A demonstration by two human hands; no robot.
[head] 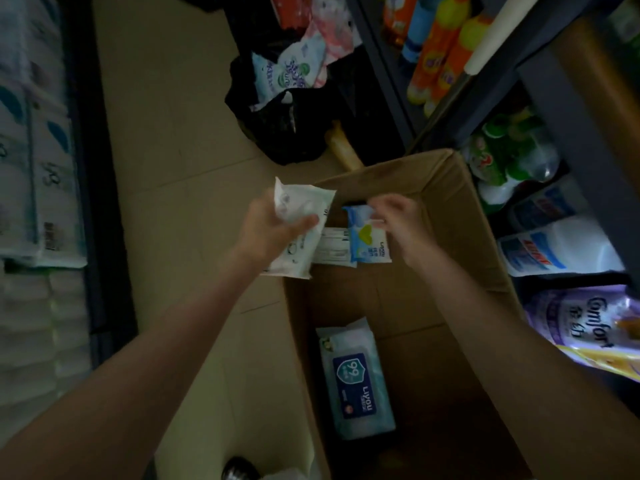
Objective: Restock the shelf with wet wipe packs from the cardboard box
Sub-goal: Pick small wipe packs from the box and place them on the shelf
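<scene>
Dim aisle with a tiled floor [166, 140], shelving on both sides of the frame. Nearest, lower centre, the cardboard box [460, 244] stands open on the floor; one large wet wipe pack [356, 379] lies flat inside it against the left wall. Above it, mid-frame, both hands are raised over the box's far end, near each other but not touching. The left hand [273, 226] grips a white pack [304, 223], fingers curled round its middle. The right hand [398, 216] pinches the top edge of a small blue pack [369, 239], which hangs below the fingertips; something white shows behind it, unclear. Farther, upper centre, a black bag [287, 129] holds more packs. The shelf [568, 109] at upper right carries bottles and detergent.

Judgement: the step in hand is lifting packs out for shelving. Recommended: move the pinch to a fuller grip before carrying, since the edge hold may slip, and place packs label outward.
</scene>
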